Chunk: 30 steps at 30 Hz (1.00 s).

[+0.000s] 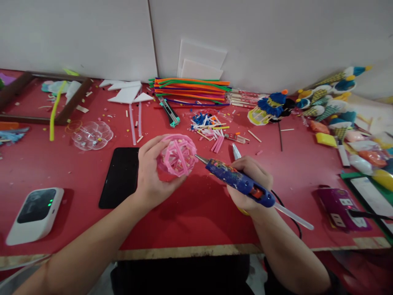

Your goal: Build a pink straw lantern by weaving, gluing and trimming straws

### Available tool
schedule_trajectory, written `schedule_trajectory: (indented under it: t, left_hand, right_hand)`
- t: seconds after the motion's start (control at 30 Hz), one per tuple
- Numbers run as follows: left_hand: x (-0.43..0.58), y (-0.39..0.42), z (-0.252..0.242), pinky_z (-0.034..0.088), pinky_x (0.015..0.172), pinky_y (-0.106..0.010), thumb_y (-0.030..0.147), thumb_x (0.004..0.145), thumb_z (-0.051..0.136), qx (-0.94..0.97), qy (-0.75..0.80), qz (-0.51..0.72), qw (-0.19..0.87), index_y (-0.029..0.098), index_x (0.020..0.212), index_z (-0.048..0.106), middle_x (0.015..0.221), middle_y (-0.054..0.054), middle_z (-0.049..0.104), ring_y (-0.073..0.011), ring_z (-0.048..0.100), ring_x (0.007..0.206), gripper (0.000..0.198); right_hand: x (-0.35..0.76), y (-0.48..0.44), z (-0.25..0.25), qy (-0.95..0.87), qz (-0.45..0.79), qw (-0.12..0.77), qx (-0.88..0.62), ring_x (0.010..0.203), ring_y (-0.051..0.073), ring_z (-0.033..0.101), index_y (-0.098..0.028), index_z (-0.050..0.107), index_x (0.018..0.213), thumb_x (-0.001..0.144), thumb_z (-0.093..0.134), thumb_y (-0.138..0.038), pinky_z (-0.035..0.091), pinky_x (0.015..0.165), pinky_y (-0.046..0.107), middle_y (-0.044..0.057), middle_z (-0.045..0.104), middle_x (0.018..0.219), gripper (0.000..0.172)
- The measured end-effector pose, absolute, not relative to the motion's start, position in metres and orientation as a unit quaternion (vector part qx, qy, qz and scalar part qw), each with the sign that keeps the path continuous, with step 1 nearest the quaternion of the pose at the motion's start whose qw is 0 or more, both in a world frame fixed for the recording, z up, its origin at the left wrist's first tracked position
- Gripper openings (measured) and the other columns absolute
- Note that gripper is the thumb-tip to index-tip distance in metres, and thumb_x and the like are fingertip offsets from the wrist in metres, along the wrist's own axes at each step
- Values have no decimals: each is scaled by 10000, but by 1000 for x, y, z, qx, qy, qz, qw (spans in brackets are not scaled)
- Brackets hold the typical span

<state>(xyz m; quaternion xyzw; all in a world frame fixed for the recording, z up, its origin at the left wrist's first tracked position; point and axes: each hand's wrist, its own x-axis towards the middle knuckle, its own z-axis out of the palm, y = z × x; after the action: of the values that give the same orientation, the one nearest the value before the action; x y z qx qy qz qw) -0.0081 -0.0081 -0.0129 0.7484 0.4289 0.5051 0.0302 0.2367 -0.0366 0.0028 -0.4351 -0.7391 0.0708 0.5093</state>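
Note:
My left hand (pixel 153 176) is closed around the side of a pink openwork ball (pixel 179 155) built from thin strips, held above the red table. In my right hand (pixel 248 180) is a blue hot glue gun (pixel 239 180) with its paint-smeared barrel pointing left. Its metal nozzle comes up to the ball's right side; whether they touch I cannot tell. A clear glue stick (pixel 294 216) sticks out of the gun's back end. Under and beside my left hand lies a black phone (pixel 119 178).
Behind the ball lie a green-and-black utility knife (pixel 168 111), a heap of small cut sticks (pixel 211 125) and bundled pipe cleaners (pixel 190 89). A white device (pixel 35 215) sits left, a purple power strip (pixel 342 208) right. Clay packets (pixel 365 153) and cone figures (pixel 325 98) crowd the right back.

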Motion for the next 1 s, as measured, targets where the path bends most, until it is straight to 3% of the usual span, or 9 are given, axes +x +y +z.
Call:
schedule_trajectory:
  t: [0.17, 0.63, 0.8, 1.0]
  left_hand:
    - [-8, -7, -15, 529, 1080, -592, 393, 695, 837, 740, 436, 510, 38, 328, 1405, 462, 1346, -95, 593, -357, 595, 1249, 806]
    - [-9, -6, -15, 545, 1049, -504, 415, 735, 840, 754, 408, 514, 34, 314, 1427, 445, 1350, -94, 573, -324, 595, 1238, 803]
    - [-8, -5, -16, 568, 993, -503, 427, 719, 863, 756, 393, 523, 21, 250, 1406, 477, 1322, -135, 591, -332, 616, 1213, 807]
    - [-8, -5, -15, 560, 1014, -516, 409, 725, 853, 762, 408, 503, 15, 278, 1405, 453, 1332, -133, 590, -332, 615, 1226, 800]
  right_hand:
    - [237, -37, 4, -736, 73, 505, -445, 559, 143, 514, -232, 520, 754, 693, 587, -126, 418, 514, 286, -26, 524, 665, 139]
    - [236, -36, 3, -731, 70, 516, -441, 553, 140, 510, -229, 528, 754, 704, 590, -138, 413, 504, 282, -28, 511, 659, 121]
    - [236, -37, 3, -730, 73, 517, -441, 549, 138, 507, -229, 527, 751, 698, 581, -141, 409, 506, 279, -26, 521, 661, 116]
    - [235, -38, 3, -735, 76, 514, -436, 547, 148, 518, -235, 522, 752, 704, 562, -181, 415, 501, 287, -18, 530, 659, 84]
